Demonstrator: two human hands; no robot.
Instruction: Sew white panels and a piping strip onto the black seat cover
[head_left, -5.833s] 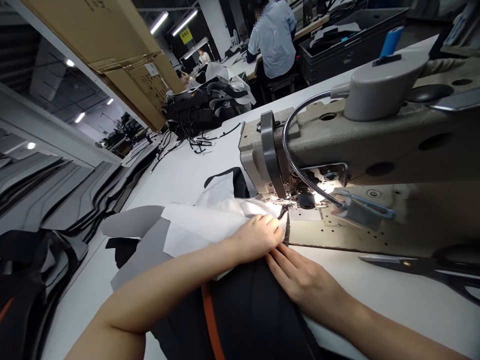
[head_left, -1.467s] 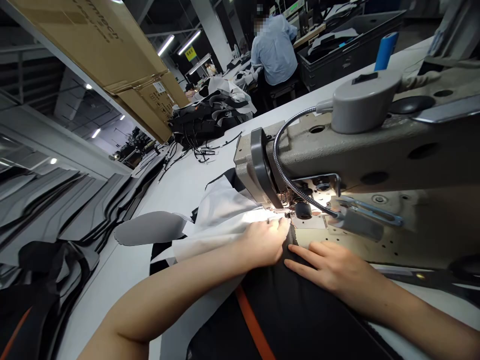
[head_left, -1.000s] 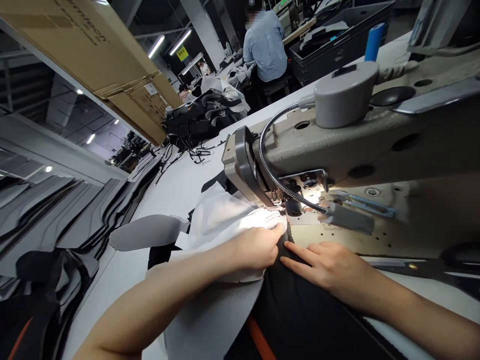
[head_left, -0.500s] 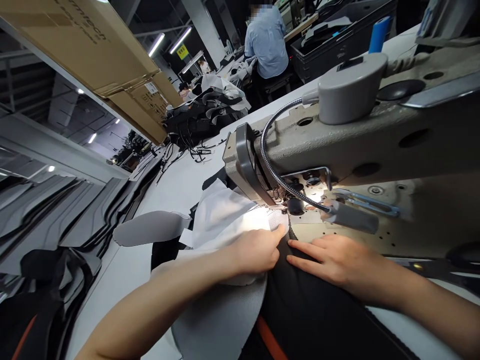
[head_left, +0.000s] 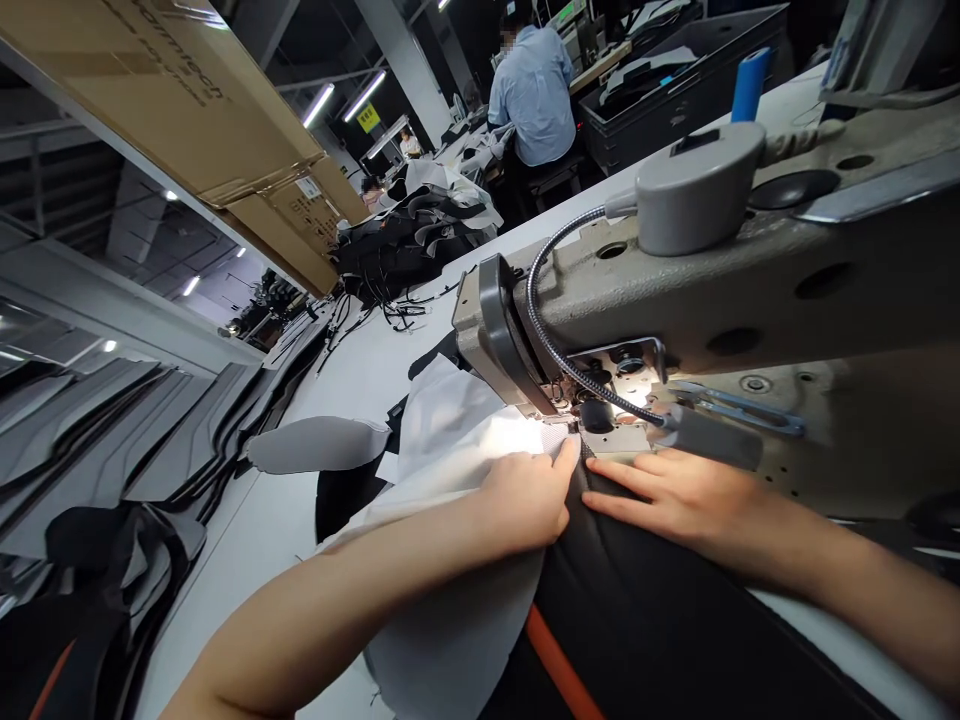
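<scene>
Under the lit head of a sewing machine [head_left: 517, 360], white fabric [head_left: 450, 425] lies along the edge of a black fabric piece [head_left: 645, 610] with an orange strip [head_left: 559, 665]. My left hand [head_left: 529, 500] rests on the white fabric, its index finger stretched toward the presser foot and its thumb apart; the remaining fingers are largely hidden. Flat on the black fabric, just right of the seam, lies my right hand [head_left: 675, 495] with fingers spread. A grey fabric panel [head_left: 457, 620] hangs below my left forearm. The needle itself is hard to make out.
A grey lamp [head_left: 712, 435] on a flexible metal neck sits close above my right hand. Stacked grey panels [head_left: 187, 430] line the left side. Behind are cardboard boxes [head_left: 225, 130], a fabric pile [head_left: 420, 225], a dark crate [head_left: 675, 90] and a seated person [head_left: 532, 95].
The fabric and both hands have shifted slightly toward the machine head. My left index finger is now closer to the presser foot. The whole view has moved a little.
</scene>
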